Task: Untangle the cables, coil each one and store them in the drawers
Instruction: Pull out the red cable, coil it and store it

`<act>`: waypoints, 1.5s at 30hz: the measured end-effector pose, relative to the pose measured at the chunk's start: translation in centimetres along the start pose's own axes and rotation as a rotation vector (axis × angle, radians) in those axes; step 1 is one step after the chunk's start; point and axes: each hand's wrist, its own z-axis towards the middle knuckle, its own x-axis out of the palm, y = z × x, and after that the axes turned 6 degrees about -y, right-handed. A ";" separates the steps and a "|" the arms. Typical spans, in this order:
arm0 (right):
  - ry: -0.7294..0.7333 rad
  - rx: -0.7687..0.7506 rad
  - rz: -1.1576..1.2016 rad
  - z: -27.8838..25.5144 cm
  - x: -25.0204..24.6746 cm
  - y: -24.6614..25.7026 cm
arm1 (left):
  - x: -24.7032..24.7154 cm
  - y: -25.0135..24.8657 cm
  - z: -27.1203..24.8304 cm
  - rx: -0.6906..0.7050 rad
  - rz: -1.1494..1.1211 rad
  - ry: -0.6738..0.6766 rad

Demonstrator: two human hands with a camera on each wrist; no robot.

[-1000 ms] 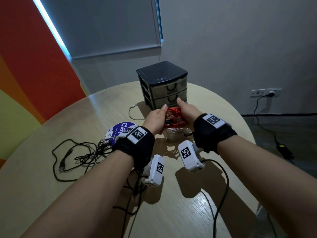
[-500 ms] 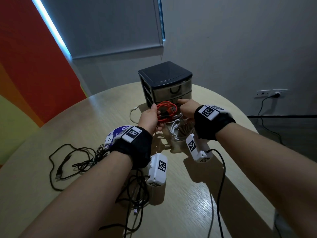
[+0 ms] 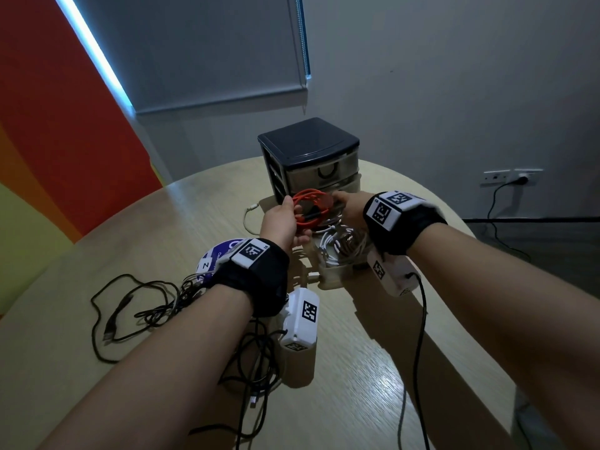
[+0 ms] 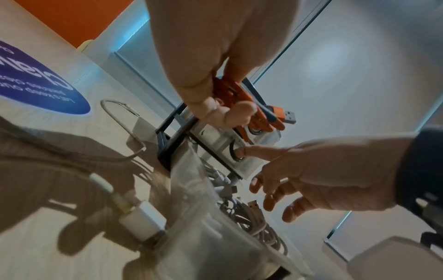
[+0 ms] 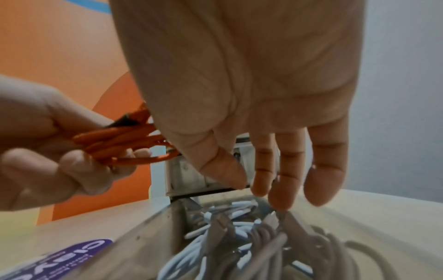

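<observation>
My left hand (image 3: 287,219) pinches a coiled orange cable (image 3: 313,207) in front of the dark drawer unit (image 3: 308,147). The left wrist view shows the orange cable (image 4: 230,91) between thumb and fingers of the left hand (image 4: 230,113), its USB plug sticking out. My right hand (image 3: 347,204) holds nothing. Its index fingertip (image 4: 242,151) touches the ring handle of the middle drawer, and the other fingers (image 5: 287,180) hang straight. The bottom drawer (image 3: 332,280) is pulled out below both hands and holds white cables (image 3: 341,246), also seen as white cables (image 5: 239,236) in the right wrist view.
A tangle of black cables (image 3: 146,306) lies on the round wooden table (image 3: 373,368) at the left, and more black cable (image 3: 256,362) lies under my left wrist. A loose white cable (image 3: 249,216) and a purple round sticker (image 3: 217,254) lie left of the drawers.
Both hands held the orange coil low over the open drawer. The left hand now holds it alone, higher up, and the right hand has let go and moved to the middle drawer's handle.
</observation>
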 end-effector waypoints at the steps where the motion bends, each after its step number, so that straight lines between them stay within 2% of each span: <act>1: 0.010 -0.008 0.005 -0.4 -0.1 -0.1 | 0.0 0.0 0.0 0.014 0.001 -0.007; 6: 0.021 0.001 0.080 -2.9 -0.1 -1.0 | -0.1 -0.6 -0.5 0.075 0.033 -0.048; 11: -0.121 0.023 0.194 -5.2 0.0 -2.1 | 0.3 -1.2 -1.2 0.135 0.023 -0.056; 15: -0.124 0.029 0.241 -6.5 0.3 -2.3 | 1.0 -1.2 -1.1 0.190 0.147 -0.071; 21: -0.270 0.110 0.364 -7.3 0.6 -2.6 | 2.3 -1.3 -1.0 0.313 0.314 -0.098; 33: -0.313 0.112 0.427 -7.0 0.9 -3.0 | 3.7 -1.4 -0.6 0.387 0.543 -0.082; 38: -0.464 0.126 0.468 -7.3 0.9 -2.9 | 3.8 -1.3 -0.3 0.511 0.804 -0.091; 41: -0.543 0.083 0.475 -6.7 1.1 -3.1 | 4.0 -0.6 -0.2 0.585 0.928 -0.079; 45: -0.455 0.017 0.468 -5.6 0.9 -3.3 | 3.9 -0.4 -0.3 0.627 1.062 -0.146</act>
